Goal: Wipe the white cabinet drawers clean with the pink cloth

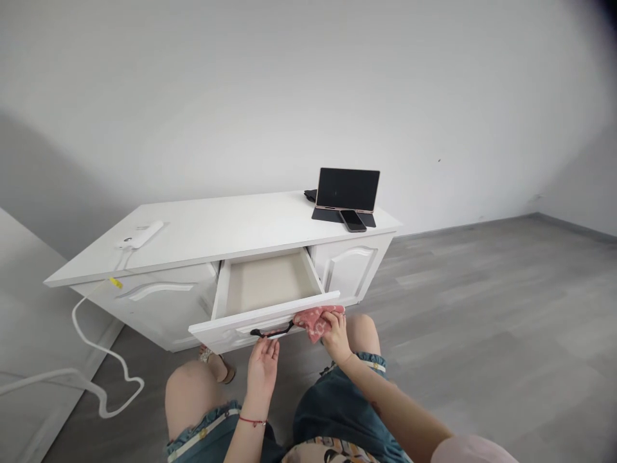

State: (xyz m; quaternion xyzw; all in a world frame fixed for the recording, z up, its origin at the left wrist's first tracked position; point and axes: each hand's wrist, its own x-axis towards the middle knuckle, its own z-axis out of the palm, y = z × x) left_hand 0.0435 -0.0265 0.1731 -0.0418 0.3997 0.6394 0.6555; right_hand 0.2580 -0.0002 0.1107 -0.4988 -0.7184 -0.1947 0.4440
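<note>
A shallow white drawer (270, 273) is pulled out of the middle of the white cabinet, its inside bare. On its front is a dark curved handle (272, 334). My left hand (263, 363) is palm up beneath it, fingertips hooked at the handle from below; the tips are partly hidden. My right hand (336, 335) grips a pink patterned cloth (314, 321) and presses it on the right part of the drawer front, beside the handle. The cloth is bunched under the fingers.
A tablet (348, 188) on a folding stand and a phone (353, 220) sit on the cabinet top (231, 222), right side. A white power strip (144, 235) lies at the left, its cable (106, 350) hanging down. My knees flank the drawer; grey floor (482, 321) stretches right.
</note>
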